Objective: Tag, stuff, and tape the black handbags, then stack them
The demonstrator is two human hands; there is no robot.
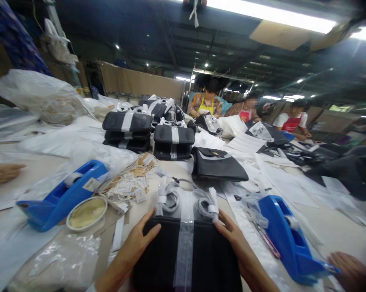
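Observation:
A black handbag [158,259] stands before me at the front of the table, with a strip of clear tape running down its middle. Wrapped handles or straps [172,201] lie coiled in white covering at its top. My left hand [142,232] grips the bag's upper left corner, its thumb on the near face. At the opposite upper corner, my right hand [230,233] holds the bag in the same way. The fingertips behind the bag are partly hidden. Just beyond it lies another black bag [221,166].
Blue tape dispensers [64,194] [287,239] flank me, with a round tin [87,214] and a heap of tags [132,178] at left. Taped bags [128,125] are stacked behind. A pink-handled tool [269,242] lies right. Other people's hands [3,170] [348,267] show at both edges.

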